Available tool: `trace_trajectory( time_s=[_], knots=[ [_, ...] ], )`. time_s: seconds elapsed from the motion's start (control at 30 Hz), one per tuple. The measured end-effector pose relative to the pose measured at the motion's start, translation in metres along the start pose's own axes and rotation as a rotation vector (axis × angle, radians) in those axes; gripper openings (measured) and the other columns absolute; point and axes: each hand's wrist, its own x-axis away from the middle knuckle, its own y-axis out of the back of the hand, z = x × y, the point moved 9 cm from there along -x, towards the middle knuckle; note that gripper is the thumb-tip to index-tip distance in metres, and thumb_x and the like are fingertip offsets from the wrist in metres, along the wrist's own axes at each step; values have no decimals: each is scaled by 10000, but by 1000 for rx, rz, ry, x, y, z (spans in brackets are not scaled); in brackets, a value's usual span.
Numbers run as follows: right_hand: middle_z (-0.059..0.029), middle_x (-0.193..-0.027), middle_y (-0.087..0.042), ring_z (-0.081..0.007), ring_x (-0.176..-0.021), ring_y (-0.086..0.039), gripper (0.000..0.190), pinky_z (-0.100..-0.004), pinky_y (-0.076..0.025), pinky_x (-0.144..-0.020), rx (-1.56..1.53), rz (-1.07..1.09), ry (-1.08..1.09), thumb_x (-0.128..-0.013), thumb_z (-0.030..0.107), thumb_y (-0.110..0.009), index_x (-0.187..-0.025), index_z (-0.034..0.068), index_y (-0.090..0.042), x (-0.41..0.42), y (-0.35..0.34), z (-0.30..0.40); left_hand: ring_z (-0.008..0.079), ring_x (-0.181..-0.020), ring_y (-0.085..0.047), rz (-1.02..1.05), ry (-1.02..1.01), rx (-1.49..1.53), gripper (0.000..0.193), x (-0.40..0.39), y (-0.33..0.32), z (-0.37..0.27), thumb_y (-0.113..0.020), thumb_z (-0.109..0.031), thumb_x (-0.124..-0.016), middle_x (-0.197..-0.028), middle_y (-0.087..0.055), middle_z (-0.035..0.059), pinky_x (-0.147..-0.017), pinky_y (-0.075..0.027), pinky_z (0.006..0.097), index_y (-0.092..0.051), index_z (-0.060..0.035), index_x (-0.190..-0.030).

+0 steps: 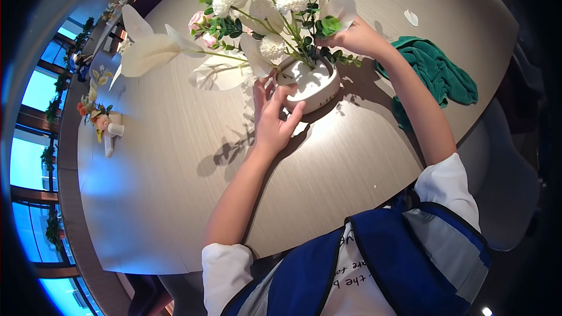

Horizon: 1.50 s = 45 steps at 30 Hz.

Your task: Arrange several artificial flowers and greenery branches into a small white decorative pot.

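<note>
A low white planter (312, 104) with writing on its side stands on the table in front of me. White pompom flowers (292, 1), pale broad leaves (151, 55), pink blooms (210, 39) and green sprigs (228, 27) rise from it and lean outward. My left hand (276, 116) grips the near left rim, with one finger over the edge and the thumb against the outer wall. Beyond the planter's right side is my right hand (358, 39), close to the stems and a pale leaf. Foliage hides its fingertips, so I cannot see what they hold.
A crumpled green cloth (432, 68) lies right of the planter, beside my right forearm. Past it rests a loose white petal (411, 18). A smaller flower arrangement (103, 120) stands at the left edge of the wooden table (175, 202). A grey chair (505, 184) is at the right.
</note>
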Motion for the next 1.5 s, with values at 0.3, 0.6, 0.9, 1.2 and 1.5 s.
trace_trajectory(
  time_s=[0.3, 0.6, 0.9, 1.2, 1.5],
  knots=[
    [-114, -985, -661, -202, -892, -626, 396, -343, -493, -784, 56, -93, 160, -726, 142, -719, -1092, 30, -619, -10, 3, 15, 380, -1244, -350, -2, -28, 18, 326, 1, -3, 0, -698, -191, -786, -1229, -464, 215, -995, -347, 443, -595, -60, -1066],
    [-168, -907, -681, -212, -828, -639, 384, -306, -487, -738, 388, 49, -262, -701, 251, -727, -1000, 15, -677, -15, -4, -3, 353, -1317, -325, 19, 48, 63, 284, -2, -3, 4, -678, -170, -788, -1305, -413, 214, -1029, -341, 434, -614, -48, -1036],
    [-101, -908, -688, -188, -793, -635, 359, -303, -494, -728, -12, -9, 77, -707, 205, -748, -1013, 32, -677, -14, 6, 17, 383, -1202, -398, 15, 12, 30, 336, 0, -5, 4, -702, -196, -788, -1232, -467, 192, -974, -373, 440, -590, -55, -1071],
    [-75, -789, -672, -143, -704, -613, 293, -281, -471, -635, 81, -212, 136, -760, 242, -742, -907, -5, -682, -24, 27, 24, 372, -1203, -397, 9, -6, 12, 337, 0, -2, 4, -702, -207, -793, -1226, -481, 181, -972, -369, 435, -591, -56, -1072],
    [-166, -836, -668, -233, -712, -642, 463, -336, -486, -615, 253, -88, -154, -696, 304, -757, -972, -53, -651, -24, 20, 1, 370, -1221, -381, 25, -7, -4, 336, -1, -4, 2, -701, -207, -793, -1225, -489, 178, -984, -359, 436, -595, -60, -1076]
  ],
)
